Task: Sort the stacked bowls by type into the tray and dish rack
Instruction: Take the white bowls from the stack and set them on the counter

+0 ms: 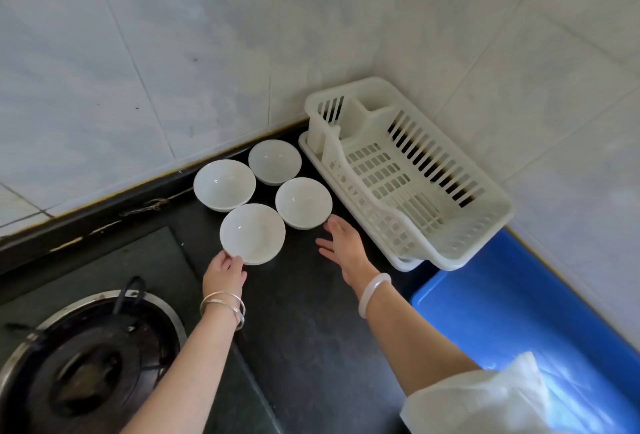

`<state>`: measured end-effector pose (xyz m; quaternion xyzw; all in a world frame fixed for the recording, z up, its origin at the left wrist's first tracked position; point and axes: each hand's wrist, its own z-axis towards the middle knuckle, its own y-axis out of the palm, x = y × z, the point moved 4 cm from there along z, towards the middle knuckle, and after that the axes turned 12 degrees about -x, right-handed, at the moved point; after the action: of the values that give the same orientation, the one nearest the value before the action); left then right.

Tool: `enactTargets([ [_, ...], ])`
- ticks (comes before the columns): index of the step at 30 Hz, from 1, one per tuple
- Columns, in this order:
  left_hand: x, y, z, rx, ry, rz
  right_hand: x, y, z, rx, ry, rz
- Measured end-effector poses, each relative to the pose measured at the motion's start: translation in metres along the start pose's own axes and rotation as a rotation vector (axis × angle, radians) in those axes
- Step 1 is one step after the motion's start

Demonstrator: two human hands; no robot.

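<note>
four white bowls (252, 233), one dish rack (408, 174)

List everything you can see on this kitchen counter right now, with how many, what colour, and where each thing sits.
bowls: four, white, clustered upright on the black counter, left of the rack
dish rack: one, cream plastic, nothing in it, in the wall corner on its drip tray
blue tray: one, blue, right edge, nearer than the rack
gas burner: one, black with metal ring, lower left
counter: one, black
wall tiles: pale grey-white, behind
left hand: fingers on the nearest bowl's rim, silver bangles on wrist
right hand: open, beside the right bowl, pale bangle on wrist
</note>
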<state>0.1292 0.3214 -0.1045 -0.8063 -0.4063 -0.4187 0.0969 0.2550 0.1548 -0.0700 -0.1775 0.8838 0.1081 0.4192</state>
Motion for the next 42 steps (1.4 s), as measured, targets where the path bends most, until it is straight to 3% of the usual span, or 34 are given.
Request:
enactTargets([
  [3, -0.013, 0.006, -0.021, -0.047, -0.047, -0.011, 0.000, -0.015, -0.031, -0.014, -0.058, -0.073],
  [8, -0.048, 0.032, -0.072, -0.247, -0.100, 0.170, 0.027, -0.064, -0.104, -0.013, -0.089, -0.184],
  [13, -0.090, 0.074, -0.126, -0.478, -0.125, 0.417, 0.077, -0.134, -0.183, 0.159, -0.087, -0.329],
  [21, -0.163, 0.134, -0.202, -0.771, -0.019, 0.962, 0.162, -0.221, -0.275, 0.528, 0.085, -0.606],
  [27, -0.198, 0.149, -0.237, -0.863, 0.052, 1.210, 0.190, -0.224, -0.293, 0.566, 0.278, -0.870],
  [33, -0.206, 0.148, -0.235, -0.878, 0.012, 1.184, 0.193, -0.224, -0.288, 0.598, 0.291, -0.797],
  [42, -0.217, 0.140, -0.225, -0.900, -0.244, 0.807, 0.184, -0.228, -0.290, 0.583, 0.270, -0.835],
])
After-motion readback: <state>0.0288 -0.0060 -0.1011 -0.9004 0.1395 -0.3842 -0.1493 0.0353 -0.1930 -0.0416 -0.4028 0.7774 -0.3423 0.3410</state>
